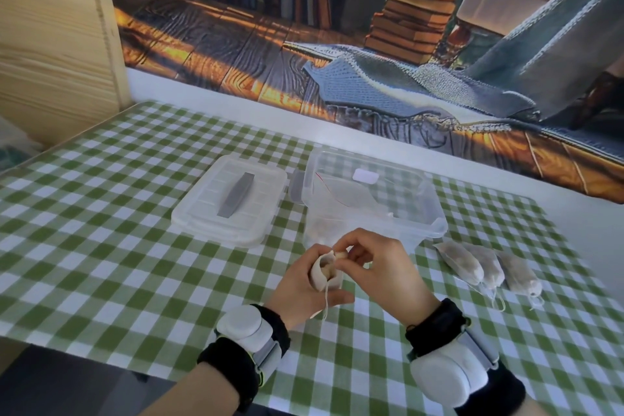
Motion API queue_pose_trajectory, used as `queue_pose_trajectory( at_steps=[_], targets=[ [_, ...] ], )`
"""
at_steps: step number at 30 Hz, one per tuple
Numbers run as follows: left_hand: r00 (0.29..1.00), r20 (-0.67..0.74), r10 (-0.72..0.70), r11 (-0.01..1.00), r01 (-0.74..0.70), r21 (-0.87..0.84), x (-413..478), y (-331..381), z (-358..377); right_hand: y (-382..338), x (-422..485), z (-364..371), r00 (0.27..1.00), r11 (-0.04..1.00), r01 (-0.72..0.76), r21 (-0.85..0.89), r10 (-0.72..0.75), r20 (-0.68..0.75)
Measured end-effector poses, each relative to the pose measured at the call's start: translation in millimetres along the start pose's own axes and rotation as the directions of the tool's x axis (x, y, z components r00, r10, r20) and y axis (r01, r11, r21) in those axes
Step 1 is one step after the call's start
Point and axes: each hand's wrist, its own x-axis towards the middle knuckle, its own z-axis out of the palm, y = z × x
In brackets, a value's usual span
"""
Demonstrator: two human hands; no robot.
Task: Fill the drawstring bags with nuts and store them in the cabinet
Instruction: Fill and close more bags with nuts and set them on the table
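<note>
Nearest the camera, each wrist carries a white sensor pod on a black band (244, 326). Just beyond, the left hand (300, 287) is curled round a small white fabric drawstring bag (320, 277), mouth upward, with its cord hanging loose below. The right hand (381, 263) is narrowed to a pinch on a pale nut (339, 254) at the bag's mouth. Nuts show inside, so the bag is judged partly filled and not yet drawn closed.

To the right, three filled translucent bags (486, 268) lie side by side on the green-and-white checked counter (118, 263); none is stored. Beyond the hands stands an open clear rectangular plastic container (435, 223) holding flat empty bags. A blurred pale mass in its near corner may be nuts. Its clear lid with a grey handle (233, 203) lies just beside it, on the left.

At far left rises a pale wooden cabinet (50, 61); no door is visible.

Remaining work, as judged:
- Fill and close this bag.
- Fill the empty bags.
- Carry all bags to the cabinet.

Clearances:
- The near counter edge runs close under the left forearm.
- Open checked surface lies left of the lid, toward the cabinet.
</note>
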Motion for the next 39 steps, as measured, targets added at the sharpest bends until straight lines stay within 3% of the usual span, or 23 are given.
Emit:
queue_pose_trajectory(
  at_steps=[6, 10, 16, 22, 28, 39],
  targets=[
    [1.000, -0.019, 0.022, 0.999, -0.022, 0.041, -1.5, 1.5, 0.7, 2.8, -0.1, 13.3, 0.989, 0.985, 0.124, -0.120, -0.114, 0.091],
    [0.999, -0.037, 0.038, 0.999, -0.037, 0.027, -1.5, 2.4, 1.5, 1.1, 2.1, 15.9, 0.989, 0.977, 0.141, -0.159, -0.133, 0.059],
    [1.000, -0.027, 0.003, 0.999, -0.004, -0.033, -0.4, -2.2, 1.2, 1.6, 3.0, 12.6, 0.994, 0.985, 0.106, -0.138, -0.108, -0.006],
    [1.000, -0.015, 0.013, 1.000, -0.012, 0.017, -1.6, 0.9, 1.7, 2.3, 4.2, 18.2, 0.995, 0.977, 0.094, -0.190, -0.084, 0.060],
    [0.999, -0.037, 0.026, 1.000, -0.025, 0.019, -2.6, 0.8, 1.5, 2.2, 5.9, 14.5, 1.000, 0.976, 0.022, -0.217, -0.023, -0.003],
    [0.997, -0.011, 0.079, 0.997, -0.079, -0.011, -7.2, 6.7, 3.9, 0.6, 9.4, 15.8, 0.996, 0.959, -0.024, -0.283, 0.046, 0.071]
  ],
)
